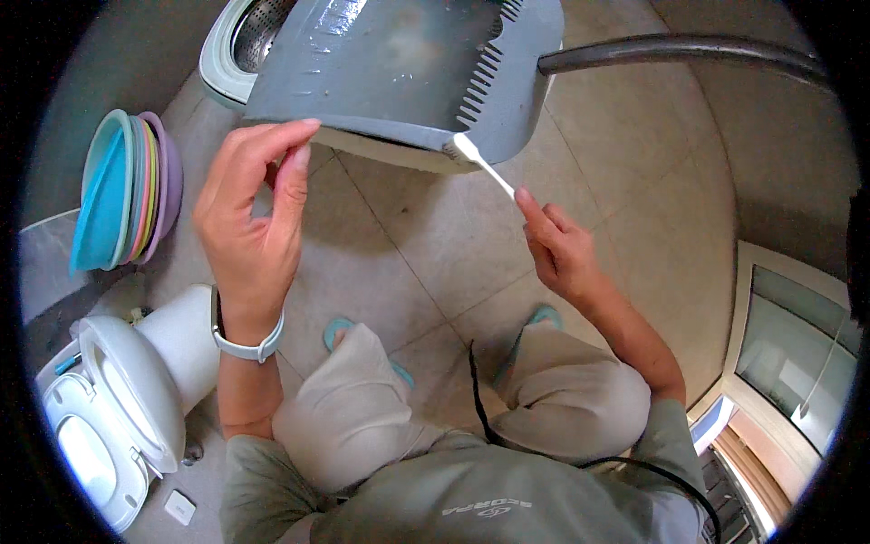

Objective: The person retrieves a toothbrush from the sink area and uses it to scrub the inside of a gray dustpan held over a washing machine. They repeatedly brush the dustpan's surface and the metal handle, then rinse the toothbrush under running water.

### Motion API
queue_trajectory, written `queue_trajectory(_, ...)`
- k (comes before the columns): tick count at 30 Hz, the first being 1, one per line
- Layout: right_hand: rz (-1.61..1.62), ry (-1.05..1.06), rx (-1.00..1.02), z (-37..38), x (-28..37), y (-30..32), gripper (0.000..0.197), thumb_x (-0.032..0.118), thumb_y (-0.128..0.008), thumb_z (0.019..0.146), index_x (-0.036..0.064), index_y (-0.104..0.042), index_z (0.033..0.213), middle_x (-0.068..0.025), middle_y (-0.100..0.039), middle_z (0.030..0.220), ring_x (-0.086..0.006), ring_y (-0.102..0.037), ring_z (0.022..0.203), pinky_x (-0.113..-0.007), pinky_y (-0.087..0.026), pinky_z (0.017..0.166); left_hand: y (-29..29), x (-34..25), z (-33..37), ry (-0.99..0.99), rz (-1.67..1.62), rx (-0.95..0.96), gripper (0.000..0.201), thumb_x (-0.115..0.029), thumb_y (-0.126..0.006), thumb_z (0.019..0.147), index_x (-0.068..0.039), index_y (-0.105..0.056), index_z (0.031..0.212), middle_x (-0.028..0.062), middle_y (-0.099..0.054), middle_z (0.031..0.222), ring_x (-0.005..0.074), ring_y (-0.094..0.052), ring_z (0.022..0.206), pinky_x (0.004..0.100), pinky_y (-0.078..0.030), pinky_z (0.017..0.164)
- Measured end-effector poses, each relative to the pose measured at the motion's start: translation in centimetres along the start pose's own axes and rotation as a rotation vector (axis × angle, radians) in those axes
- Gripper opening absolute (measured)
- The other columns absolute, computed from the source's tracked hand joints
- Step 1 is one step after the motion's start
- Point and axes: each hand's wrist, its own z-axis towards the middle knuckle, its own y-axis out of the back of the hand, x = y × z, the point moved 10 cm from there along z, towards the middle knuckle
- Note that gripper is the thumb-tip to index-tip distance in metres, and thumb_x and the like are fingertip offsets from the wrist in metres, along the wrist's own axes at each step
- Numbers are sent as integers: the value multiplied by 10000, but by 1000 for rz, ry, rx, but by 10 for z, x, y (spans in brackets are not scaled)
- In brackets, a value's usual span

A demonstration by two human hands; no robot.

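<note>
- Gripping a slim white toothbrush [489, 170] at the near edge of the toothed grey plastic dustpan [524, 91]: right hand [557, 243], fingers curled closed.
- Pinching that edge farther left: left hand [256, 190], fingertips nearly meeting.

Tiled floor [421, 240]; white toilet [159, 408]; small white square [179, 508] near it; teal slippers [333, 329]

pale lettering [518, 503], small emblem [495, 511], on olive shirt [399, 499]
</note>
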Motion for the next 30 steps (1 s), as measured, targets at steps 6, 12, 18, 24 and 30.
queue_trajectory(6, -119, -30, -92, 5, -4, 21, 557, -45, -546, 826, 134, -463, 1347, -98, -444, 687, -228, -486, 581, -316, -433, 529, 1, 4, -3, 36, -53, -7, 157, 14, -616, 827, -37, -662, 969, 56, -609, 855, 116, -528, 687, 222, -419, 606)
queue_trajectory(12, -59, -14, -138, 10, -3, 21, 611, -74, -558, 792, 148, -459, 1353, -104, -455, 677, -226, -502, 580, -316, -442, 540, 1, 10, -5, 71, -129, -4, 158, 21, -618, 824, -38, -662, 963, 58, -610, 841, 118, -529, 673, 224, -427, 606)
queue_trajectory(18, -118, -79, 22, 61, 45, 45, 605, -75, -548, 780, 189, -492, 1322, -108, -498, 698, -241, -531, 597, -330, -440, 537, 0, 32, -23, 152, -182, -30, 141, 11, -623, 826, -35, -661, 953, 62, -616, 841, 118, -540, 678, 228, -434, 606)
queue_trajectory(24, -912, 93, 138, 171, 69, 43, 408, 10, -529, 821, 102, -577, 1216, -133, -591, 808, -293, -603, 719, -385, -465, 617, 3, 58, -47, 246, -311, -97, 139, 17, -630, 819, -32, -662, 946, 68, -620, 823, 123, -543, 645, 236, -442, 586)
queue_trajectory(30, -791, 33, 354, 209, 79, 26, 246, 68, -519, 816, 109, -684, 994, -162, -644, 808, -333, -629, 780, -407, -506, 686, 18, 77, -61, 290, -385, -127, 137, 24, -632, 819, -17, -656, 949, 73, -621, 821, 120, -552, 653, 231, -447, 589)
